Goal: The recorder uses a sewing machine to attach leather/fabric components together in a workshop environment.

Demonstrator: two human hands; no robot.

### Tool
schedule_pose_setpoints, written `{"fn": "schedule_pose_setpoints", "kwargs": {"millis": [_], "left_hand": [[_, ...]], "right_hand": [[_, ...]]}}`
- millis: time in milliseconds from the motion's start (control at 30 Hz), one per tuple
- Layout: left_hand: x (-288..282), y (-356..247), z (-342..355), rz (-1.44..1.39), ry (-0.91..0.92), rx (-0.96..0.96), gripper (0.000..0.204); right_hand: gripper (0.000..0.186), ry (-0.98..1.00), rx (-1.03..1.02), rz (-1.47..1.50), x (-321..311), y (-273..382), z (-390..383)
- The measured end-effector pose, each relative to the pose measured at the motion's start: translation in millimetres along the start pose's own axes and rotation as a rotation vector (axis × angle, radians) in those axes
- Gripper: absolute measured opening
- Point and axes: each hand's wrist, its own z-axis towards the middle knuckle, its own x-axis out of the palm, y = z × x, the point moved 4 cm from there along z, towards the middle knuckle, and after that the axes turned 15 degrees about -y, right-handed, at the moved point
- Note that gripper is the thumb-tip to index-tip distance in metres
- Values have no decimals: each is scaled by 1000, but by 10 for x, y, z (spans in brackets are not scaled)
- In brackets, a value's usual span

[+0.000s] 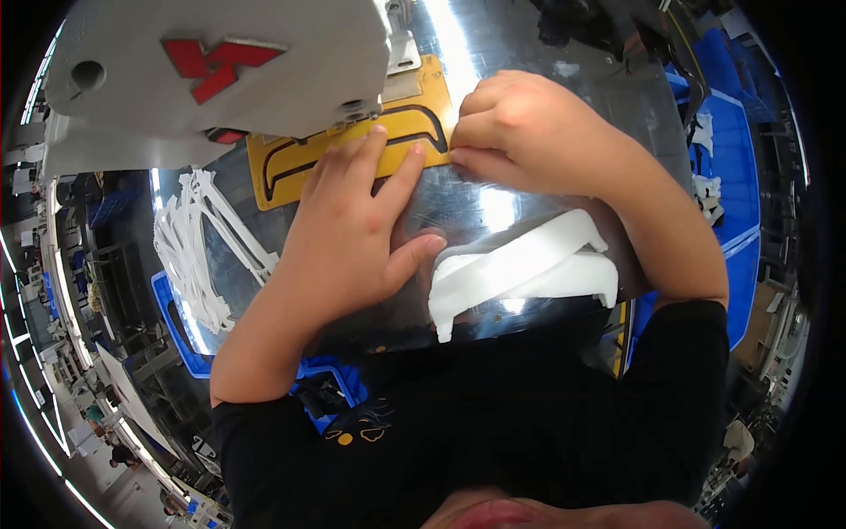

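- Rests left hand [348, 212], fingers spread wide, on yellow slotted plate [401, 123], set at 11 o'clock on desk [449, 198], partly hidden by grey machine head [308, 88].
- Curls right hand [507, 123] at plate's 3 o'clock end; cannot tell of any held part.
- Includes overlapping white curved pieces [520, 256] at plate's 4 o'clock, loose white strips [189, 242] at 8 o'clock.

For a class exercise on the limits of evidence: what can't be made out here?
All in the head view:
Part of the yellow template: covered by the left hand.
Anything inside the right hand: hidden by its curled fingers.
The rest of the grey machine: cut off by the upper edge.
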Motion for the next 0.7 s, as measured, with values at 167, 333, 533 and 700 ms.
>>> {"fn": "schedule_pose_setpoints", "kwargs": {"millis": [167,333,533,700], "left_hand": [[50,-92,50,-29,-10,37,85],[86,-113,97,-20,-4,43,83],[108,-11,10,3,-33,43,75],[104,41,-56,37,-112,80,69]], "right_hand": [[15,6,72,13,-84,-60,-11],[13,-29,142,64,-88,-165,-52],[20,21,237,104,-23,-143,-21],[15,-63,261,77,-19,-96,10]]}}
